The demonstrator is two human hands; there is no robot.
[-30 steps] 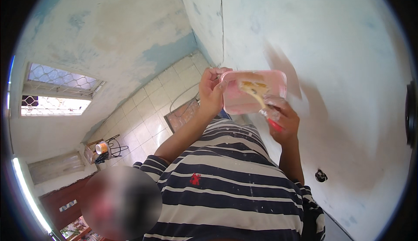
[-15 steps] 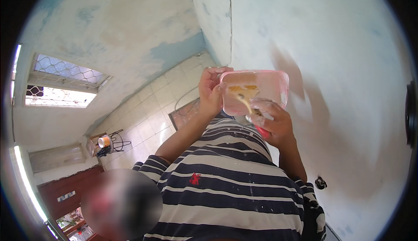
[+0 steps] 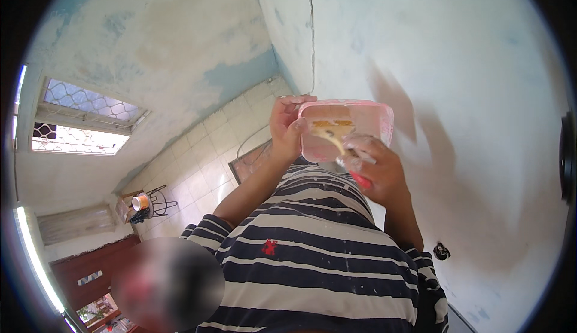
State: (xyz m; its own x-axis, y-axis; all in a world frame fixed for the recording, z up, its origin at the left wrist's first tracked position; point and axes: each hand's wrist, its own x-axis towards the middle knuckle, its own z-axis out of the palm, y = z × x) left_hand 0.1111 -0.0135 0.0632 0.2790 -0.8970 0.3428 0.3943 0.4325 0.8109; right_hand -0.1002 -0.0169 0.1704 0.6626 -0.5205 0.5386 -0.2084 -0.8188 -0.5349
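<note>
head: pink tub (image 3: 375, 120) (in left grip (image 3: 286, 130))

Hands of the person: two in total, one left hand (image 3: 286, 130), one right hand (image 3: 380, 169) | pink tray (image 3: 374, 121): one | brush (image 3: 335, 140): one | striped shirt (image 3: 324, 228): one, with one red emblem (image 3: 269, 247) | orange-and-white cup (image 3: 140, 202): one | round black wall fitting (image 3: 442, 250): one | window (image 3: 89, 101): one, with two grilled sections | cable near the corner (image 3: 312, 44): one | walls which meet there (image 3: 481, 92): two
</note>
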